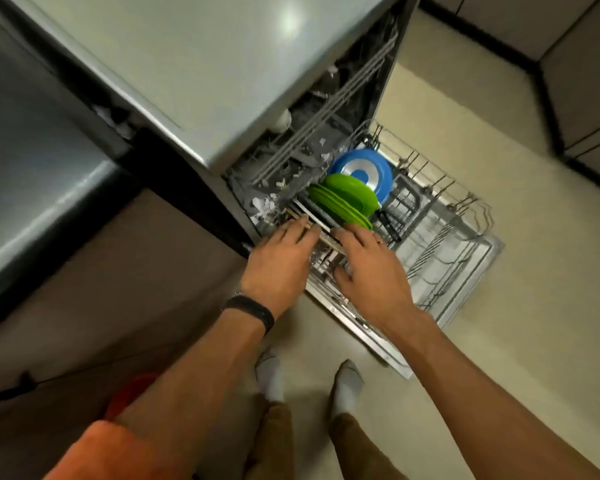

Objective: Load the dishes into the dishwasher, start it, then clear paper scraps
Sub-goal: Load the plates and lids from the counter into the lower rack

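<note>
Your dishwasher's lower rack stands pulled out over the open door, above the pale floor. A blue plate stands on edge in it. Green plates lean just beside the blue plate, nearer you. Thin pale sticks lie nearer still.

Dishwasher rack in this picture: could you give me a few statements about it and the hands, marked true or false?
1. The rack is pulled out of the dishwasher. True.
2. The blue plate lies flat on the floor. False: it stands in the rack behind the green plates.
3. The left hand and the right hand both reach down to the rack. True.
4. The black wristband is on the right wrist. False: it is on the left wrist.
</note>
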